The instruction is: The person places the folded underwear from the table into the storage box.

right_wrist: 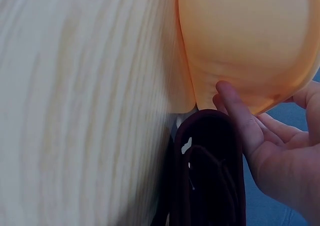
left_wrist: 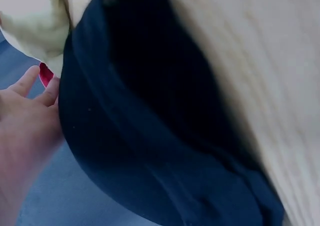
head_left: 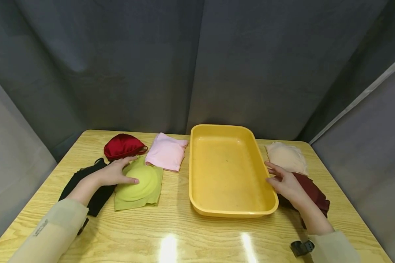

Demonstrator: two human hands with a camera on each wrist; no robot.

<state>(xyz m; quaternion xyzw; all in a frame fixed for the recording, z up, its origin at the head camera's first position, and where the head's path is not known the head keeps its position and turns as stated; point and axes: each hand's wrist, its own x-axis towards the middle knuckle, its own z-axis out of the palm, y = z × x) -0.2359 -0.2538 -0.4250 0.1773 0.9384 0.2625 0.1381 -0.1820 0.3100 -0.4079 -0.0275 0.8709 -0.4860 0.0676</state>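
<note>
In the head view my left hand [head_left: 115,173] reaches over a yellow-green bra [head_left: 141,182], its thumb and fingers spread apart. Beneath that forearm lies a black folded garment [head_left: 100,197], which fills much of the left wrist view as dark cloth [left_wrist: 125,136]. My right hand [head_left: 286,184] is at the right side of a yellow plastic tub [head_left: 230,213]. The right wrist view shows its fingers straight against the tub's outer wall [right_wrist: 245,41], not curled around it. Close by that hand is a dark maroon garment [head_left: 311,193].
A red satin bra [head_left: 123,146] and a folded pink garment [head_left: 167,151] lie at the back left of the wooden table [head_left: 135,237]. Behind my right hand sits a beige garment [head_left: 286,157]. Grey curtains [head_left: 145,65] hang along the back and sides.
</note>
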